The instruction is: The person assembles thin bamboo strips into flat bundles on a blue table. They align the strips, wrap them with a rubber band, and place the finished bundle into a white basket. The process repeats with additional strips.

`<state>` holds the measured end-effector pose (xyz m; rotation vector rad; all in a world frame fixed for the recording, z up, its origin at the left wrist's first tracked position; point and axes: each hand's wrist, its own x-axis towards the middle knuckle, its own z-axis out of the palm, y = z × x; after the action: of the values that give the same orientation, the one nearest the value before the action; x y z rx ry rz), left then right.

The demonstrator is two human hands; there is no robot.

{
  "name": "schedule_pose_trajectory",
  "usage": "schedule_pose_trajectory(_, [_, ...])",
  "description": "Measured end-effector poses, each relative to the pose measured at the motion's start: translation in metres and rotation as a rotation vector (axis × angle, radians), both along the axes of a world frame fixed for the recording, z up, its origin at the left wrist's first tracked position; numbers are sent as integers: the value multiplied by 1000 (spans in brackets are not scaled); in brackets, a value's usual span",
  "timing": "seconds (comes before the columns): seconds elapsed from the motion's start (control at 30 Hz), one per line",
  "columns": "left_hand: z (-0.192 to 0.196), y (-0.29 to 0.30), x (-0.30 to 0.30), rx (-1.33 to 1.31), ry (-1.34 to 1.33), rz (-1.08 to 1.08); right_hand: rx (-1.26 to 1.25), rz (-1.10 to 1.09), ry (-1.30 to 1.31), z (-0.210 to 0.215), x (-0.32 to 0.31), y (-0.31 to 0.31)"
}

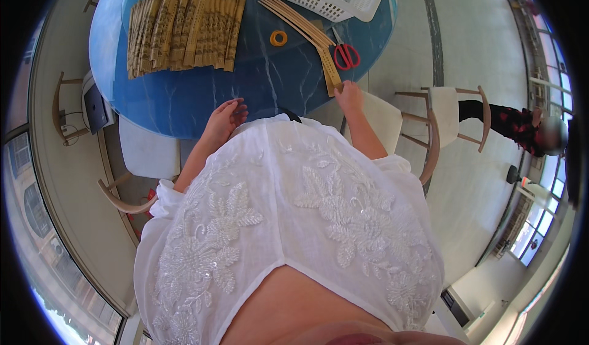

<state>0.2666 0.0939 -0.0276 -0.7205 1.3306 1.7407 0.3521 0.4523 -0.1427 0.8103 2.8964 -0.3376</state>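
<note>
My right hand (350,96) pinches a tan sleeve (329,70) near the scissors (346,56).
The sleeve's long axis points forward, leaning left; left of the scissors, my left hand (228,119) curls half-open.

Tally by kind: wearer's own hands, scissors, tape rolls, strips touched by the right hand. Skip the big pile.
Own hands (left hand, right hand): 2
Red-handled scissors: 1
Yellow-orange tape roll: 1
Tan printed strip at the right hand: 1
Total: 5
</note>
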Motion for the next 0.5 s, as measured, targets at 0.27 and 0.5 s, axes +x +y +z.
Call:
schedule_pose_trajectory(0.27, [-10,-6,-3,41,11,-19,-94,-64,88,7,12,-1])
schedule_pose_trajectory(0.5, [-10,-7,-5,57,7,-32,-167,-41,346,17,23,-1])
